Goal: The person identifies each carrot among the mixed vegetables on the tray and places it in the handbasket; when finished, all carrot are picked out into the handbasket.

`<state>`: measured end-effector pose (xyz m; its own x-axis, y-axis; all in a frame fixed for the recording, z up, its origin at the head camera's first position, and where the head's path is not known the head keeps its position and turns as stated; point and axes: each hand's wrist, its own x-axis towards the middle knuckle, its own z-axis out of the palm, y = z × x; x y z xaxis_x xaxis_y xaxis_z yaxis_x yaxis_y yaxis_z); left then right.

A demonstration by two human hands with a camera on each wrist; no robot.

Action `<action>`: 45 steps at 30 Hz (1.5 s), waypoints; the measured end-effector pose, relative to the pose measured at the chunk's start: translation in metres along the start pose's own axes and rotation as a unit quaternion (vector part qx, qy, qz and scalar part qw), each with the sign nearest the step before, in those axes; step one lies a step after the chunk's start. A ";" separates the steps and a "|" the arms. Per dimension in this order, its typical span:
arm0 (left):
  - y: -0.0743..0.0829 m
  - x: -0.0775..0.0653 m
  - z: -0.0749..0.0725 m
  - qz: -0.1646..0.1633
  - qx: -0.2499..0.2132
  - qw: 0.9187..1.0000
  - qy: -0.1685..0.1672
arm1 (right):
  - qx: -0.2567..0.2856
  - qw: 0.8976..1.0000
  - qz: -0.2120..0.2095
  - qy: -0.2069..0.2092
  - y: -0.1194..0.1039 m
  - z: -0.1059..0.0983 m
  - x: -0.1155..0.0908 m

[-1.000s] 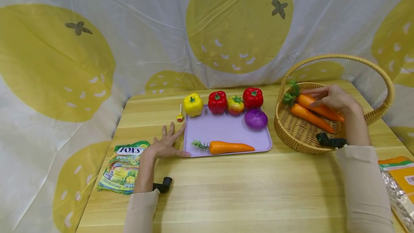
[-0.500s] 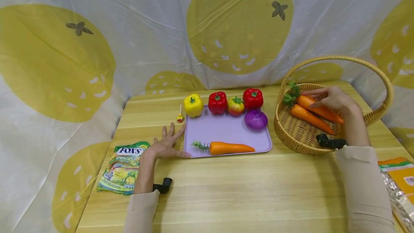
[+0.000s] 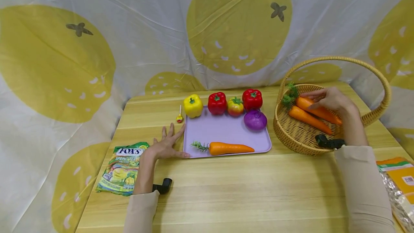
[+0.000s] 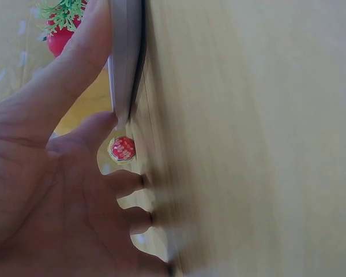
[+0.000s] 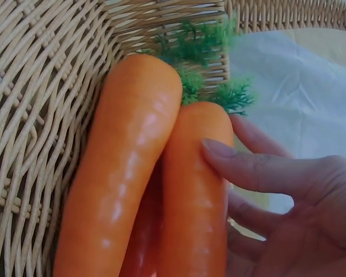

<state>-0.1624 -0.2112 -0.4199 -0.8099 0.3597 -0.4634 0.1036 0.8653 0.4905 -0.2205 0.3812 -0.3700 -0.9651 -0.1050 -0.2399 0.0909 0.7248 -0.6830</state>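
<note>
My left hand [image 3: 166,146] lies with spread fingers at the left edge of the lilac tray [image 3: 223,128]. Its thumb and index finger touch the tray's rim, as the left wrist view shows. Inside the wicker basket [image 3: 302,146], my right hand [image 3: 331,100] grips an orange carrot [image 5: 196,184], thumb on one side and fingers on the other. A second carrot [image 5: 118,167] rests alongside it, and something dark red [image 5: 144,236] shows between the two. Both have green leafy tops at the basket's far left wall.
On the tray are another carrot [image 3: 231,148], a purple onion [image 3: 255,120], a yellow bell pepper [image 3: 193,105], two red bell peppers [image 3: 217,103] and a tomato [image 3: 235,106]. A lollipop [image 3: 179,118] and candy bag [image 3: 123,170] lie left, an orange packet [image 3: 399,179] right. The basket's tall handle [image 3: 336,58] arches overhead.
Both hands keep their places, the right one still on the carrot in the basket. Only a slight shift of the head view shows.
</note>
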 end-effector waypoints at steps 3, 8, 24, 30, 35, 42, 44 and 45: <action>0.000 0.000 0.000 0.000 0.000 1.000 0.001 | -0.002 1.000 0.002 -0.020 0.000 0.003 0.002; 0.000 0.000 0.000 0.002 0.001 1.000 0.001 | -0.008 0.999 -0.011 -0.041 0.001 0.008 0.005; -0.002 0.000 0.001 0.000 0.004 1.000 0.001 | -0.001 0.999 -0.024 -0.039 -0.005 0.017 0.005; -0.002 0.001 0.001 0.000 0.007 1.000 0.002 | -0.004 0.999 -0.017 -0.045 -0.003 0.018 0.007; -0.001 0.001 0.000 0.001 0.008 1.000 0.003 | -0.006 0.999 -0.010 -0.053 0.000 0.017 0.008; -0.002 0.001 0.000 0.000 0.006 1.000 0.002 | -0.005 0.998 -0.012 -0.056 0.003 0.017 0.009; -0.002 0.001 0.000 -0.002 0.005 1.000 0.001 | -0.004 0.998 -0.010 -0.058 0.003 0.017 0.009; -0.001 0.001 0.000 -0.003 0.004 1.000 0.001 | -0.002 0.998 -0.008 -0.059 0.003 0.017 0.009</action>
<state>-0.1629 -0.2120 -0.4213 -0.8117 0.3534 -0.4650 0.1035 0.8706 0.4810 -0.2248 0.3708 -0.3861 -0.9312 -0.1959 -0.3075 0.0734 0.7254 -0.6844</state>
